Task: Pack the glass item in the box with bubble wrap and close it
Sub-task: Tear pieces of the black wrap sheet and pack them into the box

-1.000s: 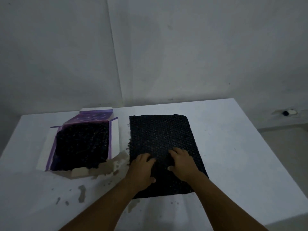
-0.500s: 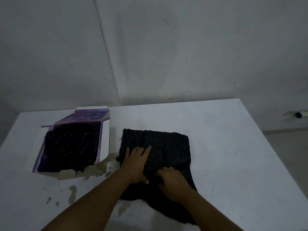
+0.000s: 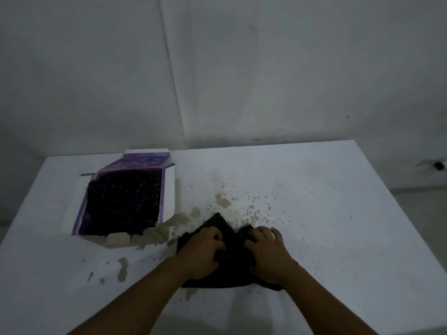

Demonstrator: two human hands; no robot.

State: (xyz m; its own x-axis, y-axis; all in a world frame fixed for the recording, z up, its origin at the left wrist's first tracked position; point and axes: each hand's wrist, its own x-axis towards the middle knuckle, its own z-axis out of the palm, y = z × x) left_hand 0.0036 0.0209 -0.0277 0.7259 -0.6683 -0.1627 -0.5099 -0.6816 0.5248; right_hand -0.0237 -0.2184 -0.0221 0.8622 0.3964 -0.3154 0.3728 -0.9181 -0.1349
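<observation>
A sheet of black bubble wrap (image 3: 231, 238) lies bunched into a small bundle on the white table near its front edge. My left hand (image 3: 200, 252) grips its left side and my right hand (image 3: 267, 252) grips its right side, fingers curled into the folds. To the left stands the open purple and white box (image 3: 169, 189), flaps spread, lined inside with more black bubble wrap (image 3: 123, 201). No glass item shows; whatever is inside the bundle is hidden.
The white table (image 3: 314, 201) has brown stains and chipped spots (image 3: 225, 201) beyond the bundle and beside the box. Grey walls meet in a corner behind. The table's right edge drops to the floor, where a small dark object (image 3: 439, 165) lies.
The flat sheet has been folded and gathered toward me into a small bundle, baring the stained table behind it. Both hands went from pressing flat to gripping it.
</observation>
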